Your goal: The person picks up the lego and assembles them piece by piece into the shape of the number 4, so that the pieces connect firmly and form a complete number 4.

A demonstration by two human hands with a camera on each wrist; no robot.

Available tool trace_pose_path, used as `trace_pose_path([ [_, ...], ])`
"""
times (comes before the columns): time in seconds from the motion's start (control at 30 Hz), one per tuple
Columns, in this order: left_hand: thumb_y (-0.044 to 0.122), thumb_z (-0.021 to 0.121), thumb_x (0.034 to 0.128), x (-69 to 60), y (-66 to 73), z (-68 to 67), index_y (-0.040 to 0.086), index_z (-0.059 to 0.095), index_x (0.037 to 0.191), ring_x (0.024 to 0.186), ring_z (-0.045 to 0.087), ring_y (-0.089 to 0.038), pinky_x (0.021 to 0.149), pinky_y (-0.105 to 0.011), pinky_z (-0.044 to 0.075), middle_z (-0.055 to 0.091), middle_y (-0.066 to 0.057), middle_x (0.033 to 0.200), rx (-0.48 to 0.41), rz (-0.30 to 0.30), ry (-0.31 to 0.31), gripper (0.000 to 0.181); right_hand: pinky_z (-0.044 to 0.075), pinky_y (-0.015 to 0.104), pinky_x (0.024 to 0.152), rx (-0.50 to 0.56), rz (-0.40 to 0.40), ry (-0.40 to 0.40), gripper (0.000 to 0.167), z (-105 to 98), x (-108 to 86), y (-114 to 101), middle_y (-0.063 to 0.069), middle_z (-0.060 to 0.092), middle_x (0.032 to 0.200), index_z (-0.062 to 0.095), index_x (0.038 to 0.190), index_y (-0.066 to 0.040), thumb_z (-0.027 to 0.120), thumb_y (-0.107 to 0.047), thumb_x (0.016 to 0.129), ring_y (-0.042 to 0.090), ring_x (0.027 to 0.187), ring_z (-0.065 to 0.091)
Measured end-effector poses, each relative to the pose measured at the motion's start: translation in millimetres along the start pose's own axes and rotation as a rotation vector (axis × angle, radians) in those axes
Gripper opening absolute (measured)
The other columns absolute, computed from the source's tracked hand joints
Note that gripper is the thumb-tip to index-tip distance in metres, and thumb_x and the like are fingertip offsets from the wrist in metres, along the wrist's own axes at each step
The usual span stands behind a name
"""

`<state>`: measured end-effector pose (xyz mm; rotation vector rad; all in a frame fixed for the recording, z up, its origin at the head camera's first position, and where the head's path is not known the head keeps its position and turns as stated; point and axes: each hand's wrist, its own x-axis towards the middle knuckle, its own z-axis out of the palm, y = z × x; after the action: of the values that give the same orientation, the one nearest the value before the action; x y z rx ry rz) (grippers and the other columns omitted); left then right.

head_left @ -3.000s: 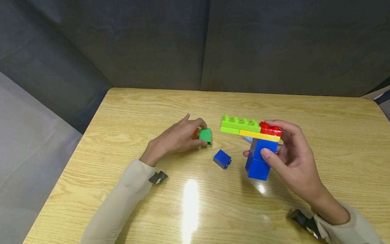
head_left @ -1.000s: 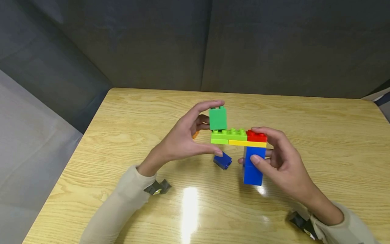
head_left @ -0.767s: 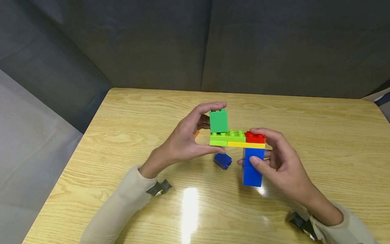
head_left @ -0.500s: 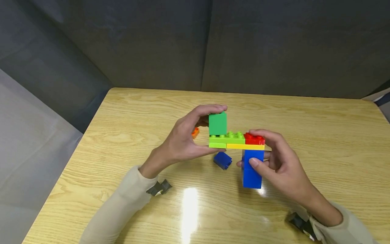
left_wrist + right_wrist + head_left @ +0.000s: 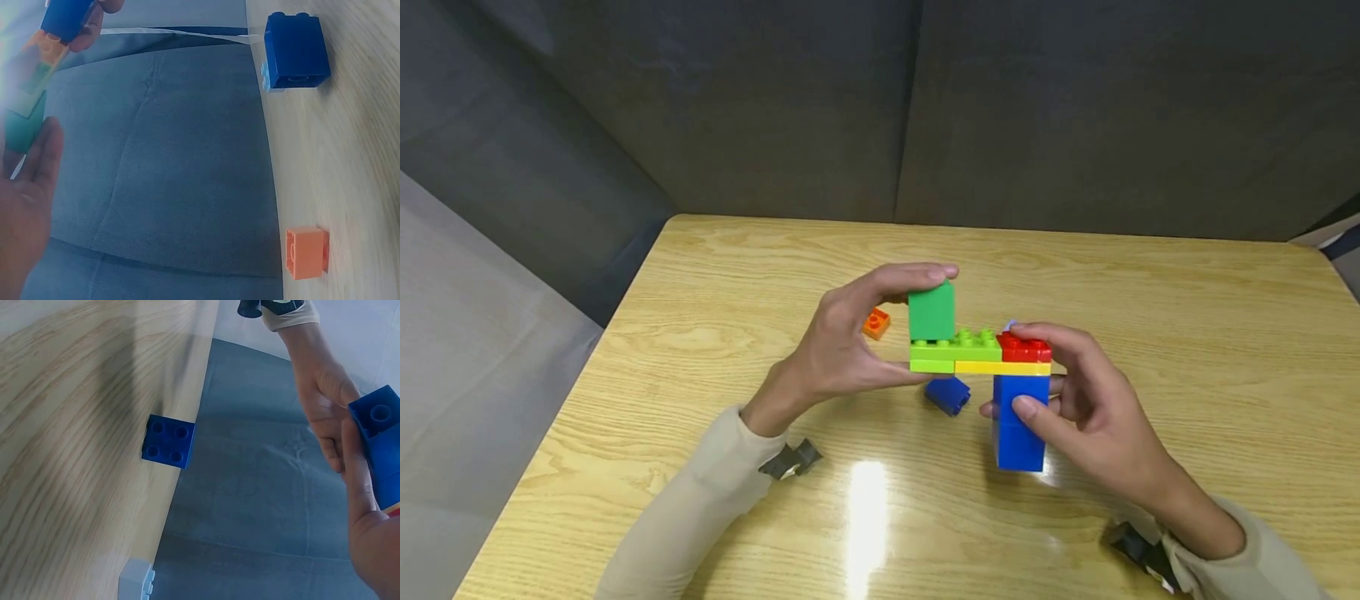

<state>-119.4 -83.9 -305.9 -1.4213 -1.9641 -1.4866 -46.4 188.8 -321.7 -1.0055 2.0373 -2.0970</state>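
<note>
My left hand (image 5: 838, 346) pinches a green brick (image 5: 932, 312) against the left end of a lime brick (image 5: 973, 350). Its fingers lie over the green brick's top and its thumb is beneath the lime end. A thin yellow brick (image 5: 996, 367) runs below, with a red brick (image 5: 1025, 348) on its right end. Under that end hang two stacked blue bricks (image 5: 1021, 446), gripped by my right hand (image 5: 1101, 412). Whether the green brick is fully seated cannot be told. In the right wrist view the hollow underside of the blue stack (image 5: 381, 414) shows, off the table.
A loose blue brick (image 5: 947, 395) lies on its side on the wooden table (image 5: 760, 533), below the joined bricks. An orange brick (image 5: 877, 323) lies behind my left hand. A pale blue brick (image 5: 133, 580) is partly hidden behind my right hand in the head view.
My left hand has lifted the green brick from the table onto the lime brick's left end. Since then, both hands and the joined bricks have sunk slightly. The orange brick has come into fuller view.
</note>
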Motion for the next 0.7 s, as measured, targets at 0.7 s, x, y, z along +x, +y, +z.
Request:
trace_pose_path([
  [0.7,0.000,0.096,0.0677,2.0,3.2,0.0,-0.008,0.046,0.135,0.132,0.058,-0.032,0.094,-0.037,0.058,0.057,-0.027,0.140,0.032,0.047,-0.035,0.084,0.063,0.046,0.068,0.041,0.007,-0.003,0.063,0.9,-1.9,-1.1,0.016,0.048,0.143,0.029,0.152,0.011,0.048,0.027,0.093,0.030,0.095,0.076],
])
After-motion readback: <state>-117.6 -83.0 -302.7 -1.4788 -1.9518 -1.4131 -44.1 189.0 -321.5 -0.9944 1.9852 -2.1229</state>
